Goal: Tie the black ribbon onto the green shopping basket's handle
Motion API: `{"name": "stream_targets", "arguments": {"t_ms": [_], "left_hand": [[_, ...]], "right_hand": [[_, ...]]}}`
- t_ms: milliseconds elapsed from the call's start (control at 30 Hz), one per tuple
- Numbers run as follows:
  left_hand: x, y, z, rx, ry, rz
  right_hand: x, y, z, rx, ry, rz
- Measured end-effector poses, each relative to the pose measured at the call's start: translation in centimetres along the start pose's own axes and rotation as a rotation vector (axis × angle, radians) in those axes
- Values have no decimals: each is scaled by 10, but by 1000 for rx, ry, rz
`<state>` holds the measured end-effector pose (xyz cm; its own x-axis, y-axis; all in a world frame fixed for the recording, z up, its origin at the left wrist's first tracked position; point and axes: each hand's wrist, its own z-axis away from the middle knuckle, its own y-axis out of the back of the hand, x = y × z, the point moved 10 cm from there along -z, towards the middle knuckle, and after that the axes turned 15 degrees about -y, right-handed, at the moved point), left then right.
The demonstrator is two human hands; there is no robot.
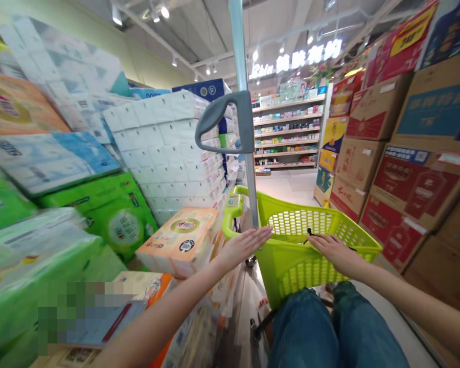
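fingers are spread open on both hands, the right hand being laid on a green basket as if to steady it, the left hand held empty near a tissue pack.

bright ceiling spotlights (edges warped, left blurred)

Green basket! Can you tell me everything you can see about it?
The lime-green plastic shopping basket has walls full of small lattice holes and a solid rim. A curved handle of the same green rises at its left side, next to a grey metal pole. It sits in front of the person's blue jeans. The right hand rests flat on its rim, near a thin black cord. The left hand is held open near the handle.
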<state>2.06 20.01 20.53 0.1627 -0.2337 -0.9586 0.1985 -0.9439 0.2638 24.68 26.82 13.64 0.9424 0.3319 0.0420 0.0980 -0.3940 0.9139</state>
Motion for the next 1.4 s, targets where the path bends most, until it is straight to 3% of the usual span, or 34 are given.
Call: {"name": "stream_targets", "arguments": {"t_ms": [100, 167, 267, 333, 367, 433, 500, 600, 767, 900, 967, 1033, 1133, 1300, 1333, 1400], "left_hand": [[1, -1, 2, 24, 28, 9], [1, 1, 4, 40, 46, 16], [0, 4, 6, 39, 65, 13], [0, 4, 7, 18, 61, 9], [0, 4, 7, 7, 59, 6], [0, 4, 7, -7, 62, -3], [0, 3, 7, -16, 69, -16], [0, 2, 7, -28, 70, -29], [1, 3, 7, -26, 65, -30], [2, 0, 7, -25, 76, -14], [4, -3, 7, -11, 80, 6], [5, -4, 7, 6, 82, 17], [5, -4, 7, -5, 79, 1], [0, 1, 6, -34, 67, -11], [0, 2, 6, -38, 68, -10], [0, 0, 7, -38, 74, -7]], "right_hand": [[-18, 53, -23, -9, 170, 37], [-38, 113, -43, 17, 276, 18], [-76, 234, -65, 312, 395, -66], [-103, 302, -69, 555, 440, -50], [-118, 327, -68, 666, 468, -26], [-148, 350, -71, 718, 531, 17], [-172, 350, -83, 639, 577, 24], [-191, 333, -107, 459, 606, -37], [-184, 289, -132, 355, 589, -127], [-181, 226, -117, 268, 618, -133], [-187, 194, -101, 183, 705, -116], [-193, 176, -88, 103, 801, -101], [-192, 193, -94, 70, 846, -79], [-174, 269, -144, 223, 645, -90], [-173, 272, -147, 234, 620, -95], [-175, 257, -142, 222, 604, -97]]}}
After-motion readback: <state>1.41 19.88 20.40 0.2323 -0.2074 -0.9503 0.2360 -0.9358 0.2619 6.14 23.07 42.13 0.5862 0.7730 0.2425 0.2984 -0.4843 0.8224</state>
